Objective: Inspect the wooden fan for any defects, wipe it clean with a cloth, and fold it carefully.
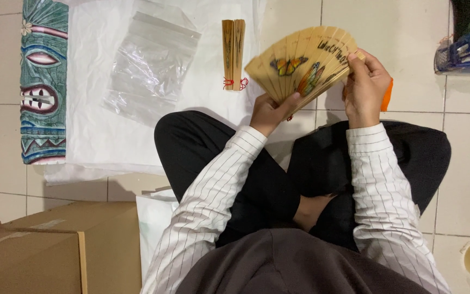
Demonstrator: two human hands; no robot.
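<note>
Both hands, left hand (268, 111) and right hand (366, 87), grip a spread wooden slat fan (303, 62) painted with butterflies; folded fans (234, 53) lie beside crinkled plastic bags (150, 65).

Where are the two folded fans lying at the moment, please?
In the head view, the folded fans lie side by side on the white sheet, between the clear bag and the open fan held in both hands.
</note>
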